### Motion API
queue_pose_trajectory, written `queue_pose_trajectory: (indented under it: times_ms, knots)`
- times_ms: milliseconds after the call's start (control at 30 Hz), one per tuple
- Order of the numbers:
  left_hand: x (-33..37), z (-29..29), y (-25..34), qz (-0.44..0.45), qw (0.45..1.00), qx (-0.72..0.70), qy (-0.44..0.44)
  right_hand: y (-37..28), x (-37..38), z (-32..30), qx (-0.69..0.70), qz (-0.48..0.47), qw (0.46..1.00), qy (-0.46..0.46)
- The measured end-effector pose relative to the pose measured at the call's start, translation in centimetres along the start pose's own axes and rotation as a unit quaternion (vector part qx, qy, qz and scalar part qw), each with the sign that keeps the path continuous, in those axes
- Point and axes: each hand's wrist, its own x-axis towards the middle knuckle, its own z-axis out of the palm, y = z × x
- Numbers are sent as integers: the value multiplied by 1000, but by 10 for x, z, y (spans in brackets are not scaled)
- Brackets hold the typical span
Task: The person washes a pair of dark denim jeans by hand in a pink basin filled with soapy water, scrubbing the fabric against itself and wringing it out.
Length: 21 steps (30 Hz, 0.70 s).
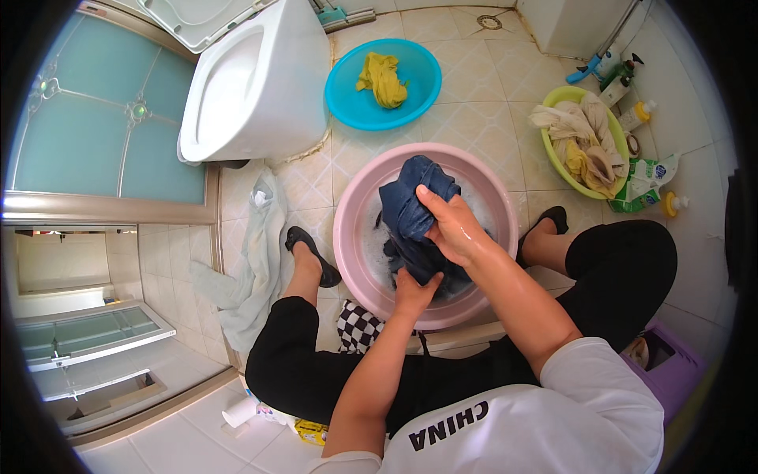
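Both hands, left point(412, 294) and right point(452, 229), grip clamped on wet jeans point(410, 207) in basin point(351, 261); hard scrubbing risks suds slopping onto floor point(474, 103).

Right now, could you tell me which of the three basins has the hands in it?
The pink basin, nearest the person, holding dark blue cloth; the blue one and green one hold laundry untouched.
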Motion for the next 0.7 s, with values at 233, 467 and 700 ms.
queue_pose_trajectory:
  times_ms: [233, 467, 700]
  knots:
    - [20, -24, 7, -100, 965, -188, 151, -26, -4, 2, 28, -73, 997, 7]
    - [21, -94, 45, -127, 849, -502, 106, -44, 20, -77, -576, 67, 796, 174]
    - [8, -134, 105, -96, 869, -486, -19, -16, 9, -62, -690, -195, 675, -175]
